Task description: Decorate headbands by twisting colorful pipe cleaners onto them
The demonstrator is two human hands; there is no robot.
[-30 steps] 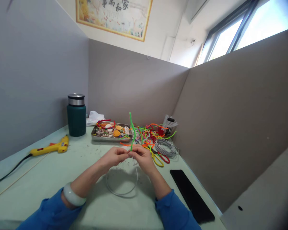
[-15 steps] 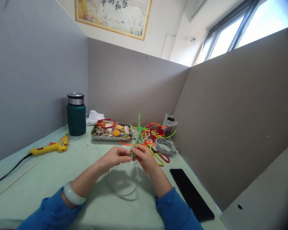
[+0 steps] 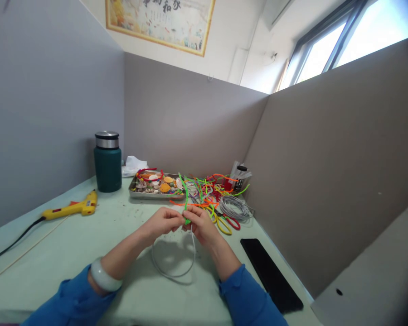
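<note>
A bright green pipe cleaner (image 3: 186, 194) stands up from between my fingertips, its lower part wound tightly at the top of a grey wire loop (image 3: 172, 276). My right hand (image 3: 201, 225) pinches the wound part between thumb and fingers. From the other side, my left hand (image 3: 167, 222) is closed with thumb and forefinger together against the green winding. The loop hangs below both hands, its left side running up behind my left hand. My fingers cover the spot where pipe cleaner and wire meet.
Beyond my hands lie a metal tray (image 3: 156, 196) of shells and beads, a heap of coloured pipe cleaners (image 3: 212, 185), scissors (image 3: 223, 225) and a coil of grey wire (image 3: 234, 208). A yellow glue gun (image 3: 71, 210) and green flask (image 3: 108, 167) are left, a black strip (image 3: 271, 274) right.
The upright end of the green pipe cleaner has swung to the left and lower, now bending toward the tray. Both hands have shifted slightly left and keep their pinch.
</note>
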